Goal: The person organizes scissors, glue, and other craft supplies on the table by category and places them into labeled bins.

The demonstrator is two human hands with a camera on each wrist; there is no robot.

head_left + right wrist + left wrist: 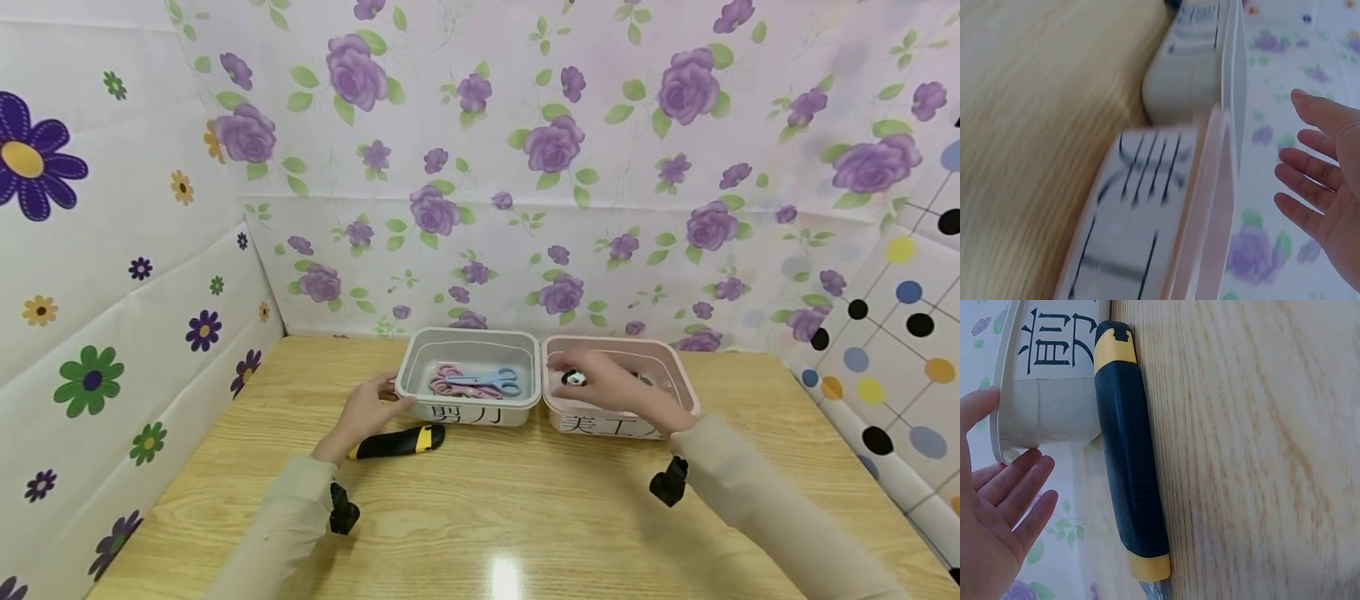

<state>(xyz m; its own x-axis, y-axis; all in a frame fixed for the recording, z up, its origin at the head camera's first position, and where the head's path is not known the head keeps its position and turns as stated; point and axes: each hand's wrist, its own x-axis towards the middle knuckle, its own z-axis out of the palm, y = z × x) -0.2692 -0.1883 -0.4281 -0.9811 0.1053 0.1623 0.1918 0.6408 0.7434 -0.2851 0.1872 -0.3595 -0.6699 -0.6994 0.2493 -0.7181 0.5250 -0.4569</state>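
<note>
My left hand (369,410) is at the left front corner of a grey plastic bin (528,408), its thumb and fingers gripping the rim. Blue scissors (480,380) and pink scissors (448,386) lie inside. Just below that hand lies a yellow-and-black utility knife (1129,456) on the table; part of its metal end shows in the left wrist view. My right hand (603,382) hovers over a pink bin (686,392), fingers spread and holding nothing in the right wrist view. Beneath it shows a small black-and-white item (574,377); the hand hides other contents.
Both bins stand side by side at the back of the wooden table (480,500), with black characters on white front labels. A flowered cloth (480,167) rises behind them, and patterned cloths hang at left and right.
</note>
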